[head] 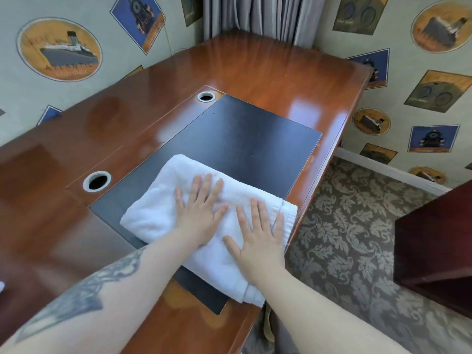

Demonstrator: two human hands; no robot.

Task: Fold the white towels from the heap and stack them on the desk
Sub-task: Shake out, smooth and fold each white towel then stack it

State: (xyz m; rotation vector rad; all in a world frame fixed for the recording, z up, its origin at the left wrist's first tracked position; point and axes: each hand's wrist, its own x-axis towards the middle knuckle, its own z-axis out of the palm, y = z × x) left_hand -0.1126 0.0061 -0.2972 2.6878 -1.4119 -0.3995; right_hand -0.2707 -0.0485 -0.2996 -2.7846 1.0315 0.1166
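A folded white towel (163, 200) lies on the black pad (242, 139) of the wooden desk (255, 67), its near end hanging slightly past the desk's right edge. My left hand (201, 213) rests flat on the middle of the towel, fingers spread. My right hand (258, 238) lies flat on the towel beside it, closer to the desk's edge, fingers apart. Neither hand grips the cloth. No heap of towels shows, apart from a white scrap (1, 286) at the far left edge.
Two round cable holes (97, 181) (205, 96) sit in the desk left of the pad. Patterned carpet (357, 238) lies to the right, with a dark wooden cabinet (434, 251) on it. Wallpapered walls and a grey curtain (255, 16) close the corner behind.
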